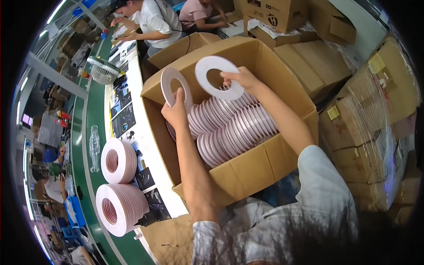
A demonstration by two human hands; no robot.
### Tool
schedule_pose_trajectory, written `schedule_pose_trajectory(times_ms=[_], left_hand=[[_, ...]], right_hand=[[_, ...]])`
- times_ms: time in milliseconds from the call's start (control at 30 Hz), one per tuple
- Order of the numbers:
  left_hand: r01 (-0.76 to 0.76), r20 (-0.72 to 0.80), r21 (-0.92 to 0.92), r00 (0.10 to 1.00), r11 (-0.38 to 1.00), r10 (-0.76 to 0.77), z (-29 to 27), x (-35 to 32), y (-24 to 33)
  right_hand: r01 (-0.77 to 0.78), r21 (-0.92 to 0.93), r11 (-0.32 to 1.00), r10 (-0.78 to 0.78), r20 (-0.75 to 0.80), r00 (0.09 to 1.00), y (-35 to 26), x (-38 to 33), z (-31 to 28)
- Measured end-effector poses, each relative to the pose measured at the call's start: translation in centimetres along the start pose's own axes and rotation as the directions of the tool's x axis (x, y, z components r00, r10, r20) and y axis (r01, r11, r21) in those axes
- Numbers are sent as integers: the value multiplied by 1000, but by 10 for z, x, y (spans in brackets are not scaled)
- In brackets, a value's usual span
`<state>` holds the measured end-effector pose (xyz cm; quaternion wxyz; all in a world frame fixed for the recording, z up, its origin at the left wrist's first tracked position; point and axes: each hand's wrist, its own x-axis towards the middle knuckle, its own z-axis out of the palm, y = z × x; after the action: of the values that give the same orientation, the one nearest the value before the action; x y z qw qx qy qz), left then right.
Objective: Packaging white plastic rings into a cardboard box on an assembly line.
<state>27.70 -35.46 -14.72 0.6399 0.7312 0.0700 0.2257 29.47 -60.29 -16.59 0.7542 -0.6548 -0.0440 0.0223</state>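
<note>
My left hand [176,111] pinches a flat white ring [165,85] by its lower edge, holding it nearly upright over the left side of an open cardboard box [247,172]. In my right hand [244,81] is a second flat white ring [202,73], gripped at its right side above the box's far half. Inside the box, two rows of pinkish-white rings [238,134] lie on their edges, packed face to face. To the left of the box, two stacks of such rings, a farther stack [128,160] and a nearer stack [134,204], rest on the green belt's edge.
A green conveyor belt [91,123] runs along my left, with a small fan [102,71] and a clear plastic piece [94,148] on it. Cardboard boxes [309,66] and film-wrapped cartons [366,145] crowd the right. Two people [157,24] work at the far end.
</note>
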Motion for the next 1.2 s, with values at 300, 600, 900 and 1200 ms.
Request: schedule_pose_trajectory(times_ms=[300,600,900,1200], left_hand=[[580,578,-722,805,378,-132,18,-3,-24],[673,648,-703,739,229,-184,8,2,-37],[696,661,-698,716,166,-223,27,-1,-10],[426,317,-858,879,288,-357,26,-4,-60]], right_hand=[[103,245,964,-99,-27,995,21,0,39],[454,-851,265,-455,305,837,-9,-23,49],[615,-774,-149,-417,613,671,-46,-15,44],[922,-362,-137,-104,931,350,-117,20,335]])
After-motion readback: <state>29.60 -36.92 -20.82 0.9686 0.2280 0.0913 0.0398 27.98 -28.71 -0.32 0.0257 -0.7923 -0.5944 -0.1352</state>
